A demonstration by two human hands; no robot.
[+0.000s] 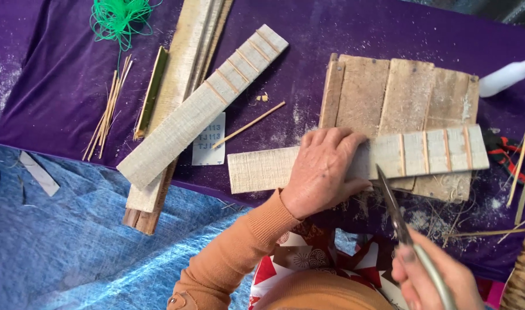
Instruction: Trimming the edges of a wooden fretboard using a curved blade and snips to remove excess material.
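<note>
Left hand [325, 172] lies flat, fingers spread and pressed down on the pale wooden strip [354, 161], pinning it rather than gripping it; no closed grip there, just an open palm on top. That strip lies crosswise over a weathered plank board [406, 92], and its right end carries thin bamboo slivers set across it like rungs. Right hand [432, 278] comes in low at the frame's edge, its grip closed around the handle of a knife [397, 221], blade pointing up and ending right at the strip's lower edge, just beside the left thumb. Whether the blade touches the wood is hard to tell.

Everything sits on a purple cloth surface [56, 97] dusted with shavings. Up left, a second ribbed wooden strip [202, 106] lies slanted across longer slats, well apart from the hands. A loose bamboo stick [248, 125] lies between the two strips, near a small white label [208, 146]. A bundle of thin bamboo sticks [108, 112] lies farther left, under a tangle of green cord [120, 17]. At far right, a white bottle [506, 76] pokes in.
</note>
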